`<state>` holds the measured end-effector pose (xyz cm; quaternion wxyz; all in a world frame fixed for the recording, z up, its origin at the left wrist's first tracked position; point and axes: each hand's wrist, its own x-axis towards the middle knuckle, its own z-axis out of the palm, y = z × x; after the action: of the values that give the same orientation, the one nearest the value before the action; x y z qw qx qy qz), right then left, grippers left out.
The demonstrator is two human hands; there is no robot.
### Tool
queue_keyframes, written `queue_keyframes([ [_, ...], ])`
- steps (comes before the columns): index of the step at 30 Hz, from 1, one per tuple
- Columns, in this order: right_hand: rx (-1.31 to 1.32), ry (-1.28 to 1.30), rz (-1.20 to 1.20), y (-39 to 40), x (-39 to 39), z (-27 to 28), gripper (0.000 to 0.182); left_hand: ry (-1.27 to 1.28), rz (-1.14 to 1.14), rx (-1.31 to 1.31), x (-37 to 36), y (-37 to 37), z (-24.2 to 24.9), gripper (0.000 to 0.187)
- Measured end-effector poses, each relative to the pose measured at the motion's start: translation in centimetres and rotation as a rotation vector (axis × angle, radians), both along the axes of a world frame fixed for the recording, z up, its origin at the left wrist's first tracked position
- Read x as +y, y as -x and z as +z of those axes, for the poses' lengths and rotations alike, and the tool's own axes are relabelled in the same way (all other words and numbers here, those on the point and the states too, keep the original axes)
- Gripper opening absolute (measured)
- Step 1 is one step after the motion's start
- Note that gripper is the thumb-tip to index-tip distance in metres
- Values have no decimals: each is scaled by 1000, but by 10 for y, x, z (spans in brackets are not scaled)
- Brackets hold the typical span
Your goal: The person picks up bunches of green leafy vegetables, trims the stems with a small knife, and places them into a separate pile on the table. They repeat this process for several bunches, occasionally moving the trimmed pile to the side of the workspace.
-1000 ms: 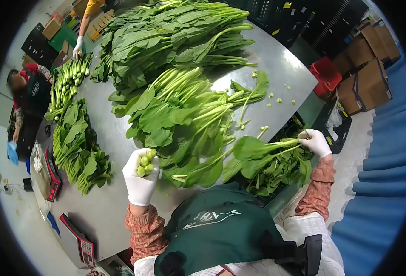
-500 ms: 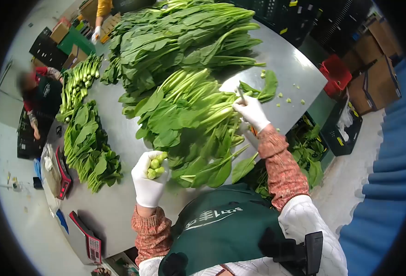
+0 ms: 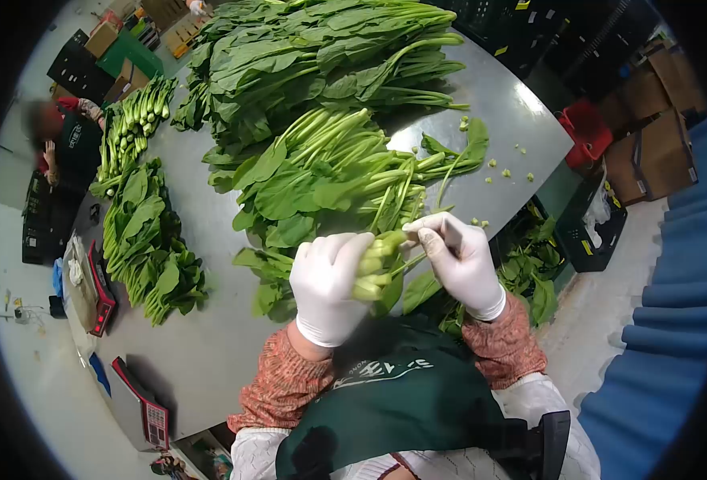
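My gloved left hand [image 3: 333, 280] is closed around a bunch of green stems [image 3: 376, 268], their cut ends facing right. Close beside it, my gloved right hand [image 3: 459, 260] has its thumb and fingers pinched together at the bunch's right side; what they hold is too small to make out. Loose leafy stalks [image 3: 345, 160] lie on the metal table [image 3: 233, 336] just beyond both hands. A larger heap of leafy greens [image 3: 313, 64] sits behind them. Small cut pieces [image 3: 506, 173] are scattered at the right.
More greens [image 3: 149, 240] lie in a row on the left, near red scales [image 3: 155, 424]. A co-worker [image 3: 69, 140] is at the far left. A crate with leaves [image 3: 533, 264], a red bin [image 3: 585, 132] and cardboard boxes [image 3: 653, 156] stand at the right.
My left hand has moved right and up with its bunch. My right hand has come down to the bunch from the loose stalks. The co-worker's arm at the left has risen.
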<state>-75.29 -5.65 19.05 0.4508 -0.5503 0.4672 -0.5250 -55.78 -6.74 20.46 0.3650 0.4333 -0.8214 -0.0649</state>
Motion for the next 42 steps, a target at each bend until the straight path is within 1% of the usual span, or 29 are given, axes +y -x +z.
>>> queue_keyframes([
  [1, 246, 101, -21, 0, 1, 1, 17, -13, 14, 10, 0, -2, -2, 39],
  [3, 402, 159, -50, -10, 4, -12, 27, -40, 38, 27, 1, -4, -3, 37],
  [4, 410, 128, -7, -15, 5, -10, 33, -50, 26, 31, 2, -3, -1, 37],
  [5, 452, 171, -23, -19, 4, -13, 37, -40, 0, 29, 2, -4, 0, 37],
  [7, 410, 127, -9, -23, 2, -15, 36, -20, -53, 31, 3, -4, 1, 39],
  [8, 368, -16, -66, -18, -2, -24, 32, -18, -77, 46, 3, -5, 4, 36],
  [9, 322, -158, -122, -11, -7, -43, 27, -23, -80, 110, 4, -8, 7, 34],
  [10, 147, -145, -197, 5, -13, -78, 23, -25, -81, 174, 5, -12, 11, 32],
  [11, 180, -147, -305, 15, -12, -77, 20, -26, -72, 239, 5, -18, 14, 29],
  [12, 214, -181, -346, 25, -9, -76, 20, -149, -46, 320, 5, -31, 16, 25],
  [13, 139, -223, -349, 33, -4, -65, 22, -208, 30, 418, 4, -44, 22, 19],
  [14, 71, -297, -330, 39, 1, -52, 24, -131, 28, 449, -2, -65, 25, 21],
  [15, 42, -268, -351, 49, 4, -59, 26, -404, 119, 1004, 4, -79, 25, 27],
  [16, -5, -267, -392, 55, 6, -58, 26, -502, -33, 1360, 0, -99, 23, 32],
  [17, -54, -263, -428, 59, 7, -56, 27, -488, -168, 1622, -4, -134, 2, 25],
  [19, -39, -272, -468, 73, 10, -64, 27, -505, -209, 1820, -1, -168, -2, 29],
  [20, -54, -253, -459, 78, 11, -70, 28, -537, -296, 1905, 0, -180, -5, 31],
  [21, -38, -271, -461, 80, 13, -72, 28, -555, -367, 1930, 2, -186, -6, 28],
  [23, -16, -269, -429, 77, 16, -76, 28, -536, -358, 1972, 7, -200, -13, 26],
  [25, 6, -293, -406, 69, 14, -77, 28, -485, -398, 1991, 10, -205, -16, 26],
  [27, 46, -291, -384, 60, 12, -75, 28, -457, -363, 2068, 17, -212, -17, 23],
  [30, 63, -290, -350, 53, 10, -73, 28, -404, -366, 2079, 22, -222, -20, 20],
  [33, 105, -283, -325, 49, 9, -72, 28, -335, -468, 2080, 23, -222, -16, 19],
  [34, 109, -288, -318, 48, 9, -72, 28, -290, -327, 2187, 27, -211, -3, 17],
  [37, 116, -297, -295, 43, 10, -74, 28, -243, -499, 2200, 25, -215, -4, 20],
  [38, 118, -300, -289, 42, 11, -76, 28, -193, -394, 2282, 26, -214, -3, 23],
  [41, 140, -272, -261, 43, 11, -86, 27, -245, -581, 2329, 26, -218, -9, 24],
  [42, 145, -269, -248, 41, 11, -86, 27, -247, -595, 2291, 26, -221, -12, 29],
])
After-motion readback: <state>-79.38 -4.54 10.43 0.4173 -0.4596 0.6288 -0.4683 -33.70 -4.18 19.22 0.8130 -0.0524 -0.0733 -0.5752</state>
